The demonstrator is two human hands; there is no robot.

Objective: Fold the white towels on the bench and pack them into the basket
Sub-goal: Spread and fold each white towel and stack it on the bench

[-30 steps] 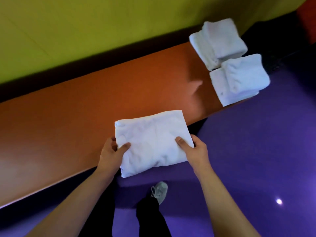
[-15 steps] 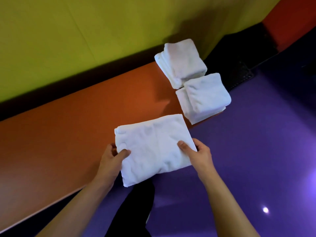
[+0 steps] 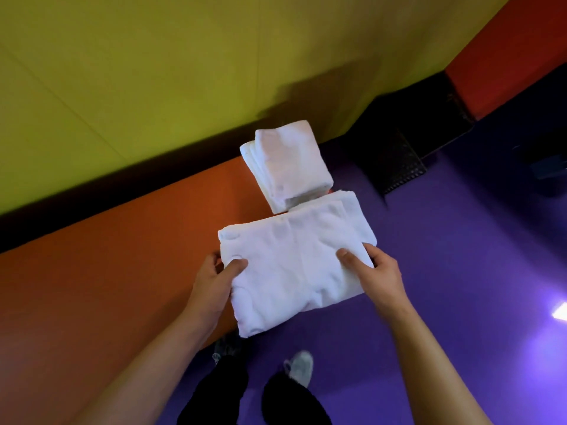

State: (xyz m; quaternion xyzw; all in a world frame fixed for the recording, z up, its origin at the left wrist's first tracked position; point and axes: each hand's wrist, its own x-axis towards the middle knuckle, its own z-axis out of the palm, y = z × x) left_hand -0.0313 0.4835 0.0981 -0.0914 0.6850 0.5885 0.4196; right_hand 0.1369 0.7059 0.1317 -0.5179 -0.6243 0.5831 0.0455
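I hold a folded white towel (image 3: pixel 291 271) in the air over the right end of the orange bench (image 3: pixel 122 271). My left hand (image 3: pixel 214 283) grips its left edge, thumb on top. My right hand (image 3: pixel 372 273) grips its right edge, thumb on top. Behind it a stack of folded white towels (image 3: pixel 291 167) sits at the bench's far end. A second folded stack (image 3: pixel 349 207) lies just under the held towel, mostly hidden by it. A dark perforated basket (image 3: pixel 395 161) stands on the floor beyond the bench end.
A yellow-green wall (image 3: pixel 153 72) runs behind the bench. The purple floor (image 3: pixel 460 271) spreads to the right. A red block (image 3: pixel 515 50) stands at the upper right. My legs and shoes (image 3: pixel 299 368) show below the towel.
Both hands have carried the folded towel to the right along the bench, so it now overlaps the nearer stack. The view has shifted right and the dark basket has come into sight.
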